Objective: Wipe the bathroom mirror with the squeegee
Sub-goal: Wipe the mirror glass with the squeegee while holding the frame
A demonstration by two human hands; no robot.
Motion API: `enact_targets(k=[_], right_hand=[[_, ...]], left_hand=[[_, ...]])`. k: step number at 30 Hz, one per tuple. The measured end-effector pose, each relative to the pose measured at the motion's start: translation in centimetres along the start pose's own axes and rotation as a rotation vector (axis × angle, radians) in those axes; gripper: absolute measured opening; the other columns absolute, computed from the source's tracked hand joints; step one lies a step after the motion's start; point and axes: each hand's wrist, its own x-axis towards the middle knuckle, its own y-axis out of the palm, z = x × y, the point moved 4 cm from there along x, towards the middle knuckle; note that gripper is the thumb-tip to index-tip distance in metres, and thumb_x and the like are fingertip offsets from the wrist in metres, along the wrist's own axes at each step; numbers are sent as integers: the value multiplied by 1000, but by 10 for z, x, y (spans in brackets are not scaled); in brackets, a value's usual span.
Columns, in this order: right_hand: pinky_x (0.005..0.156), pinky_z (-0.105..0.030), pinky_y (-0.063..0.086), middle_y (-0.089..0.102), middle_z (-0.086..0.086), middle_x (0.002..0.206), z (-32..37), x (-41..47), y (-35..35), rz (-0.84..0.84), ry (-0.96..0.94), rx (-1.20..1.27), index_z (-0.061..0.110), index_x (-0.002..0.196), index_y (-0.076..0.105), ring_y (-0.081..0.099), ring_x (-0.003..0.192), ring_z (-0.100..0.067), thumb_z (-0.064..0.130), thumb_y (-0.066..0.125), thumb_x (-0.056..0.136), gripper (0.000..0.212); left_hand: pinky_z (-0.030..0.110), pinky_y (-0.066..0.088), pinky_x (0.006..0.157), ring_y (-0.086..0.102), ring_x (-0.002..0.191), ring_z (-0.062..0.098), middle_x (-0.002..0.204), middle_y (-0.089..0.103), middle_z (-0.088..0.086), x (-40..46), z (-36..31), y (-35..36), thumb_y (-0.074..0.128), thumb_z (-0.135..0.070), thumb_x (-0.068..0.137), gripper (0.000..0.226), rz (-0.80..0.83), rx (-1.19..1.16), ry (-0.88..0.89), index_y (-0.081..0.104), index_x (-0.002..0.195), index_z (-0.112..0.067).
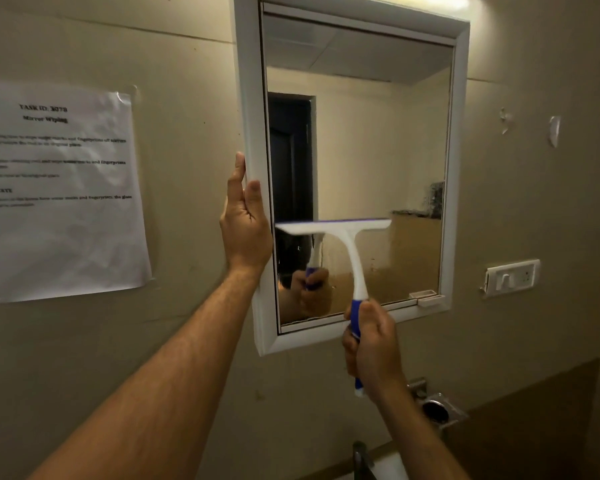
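My right hand [373, 344] wraps the squeegee [343, 258] handle, blade across the mirror [378, 133] glass's lower half. My left hand [245, 220] clasps the white frame's [253, 98] left edge. Upper glass looks clear; smears below remain, I judge.

A beige wall [187, 64] fills the view, its paint scuffed and marked with faint lines. On the left a printed sheet of paper [59, 192] is taped to it, wrinkled, with dark blurred text. On the right sit a white switch plate [511, 277] and, higher up, two scraps of torn tape [555, 130]. A bright light [440, 1] glows at the top edge. Low on the right a metal holder [439, 408] is fixed to the wall, above a tap [361, 455].
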Motion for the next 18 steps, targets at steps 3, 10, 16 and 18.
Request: enact_targets(k=[3,10,16,18], right_hand=[[37,-21,33,42,-5,58,-11,-15,-6,4,18,-11,10,94,54,37,40,-7,32,30,102,33],[41,-26,29,41,-1,58,31,12,-3,-7,2,-19,12,95,55,34,42,-8,38,31,103,36],[39,-25,30,42,2,54,36,17,0,-7,41,-7,13,99,54,35,39,-6,41,30,103,37],[40,-25,31,42,-1,56,14,0,-4,-5,58,-3,12,97,54,36,41,-7,38,31,103,35]], left_hand=[[18,42,95,43,131,13,150,36,-8,1,-1,-1,31,-35,103,47,-5,-1,-6,27,149,-26],[-10,31,80,34,126,-6,151,34,-6,1,1,1,31,-36,103,47,6,-24,2,26,149,-26],[-11,29,81,32,127,-3,151,34,-6,1,0,1,31,-34,104,47,-2,-4,-13,26,149,-24],[-4,35,87,37,130,4,151,34,-6,0,-1,0,30,-34,103,46,-3,-1,11,26,149,-25]])
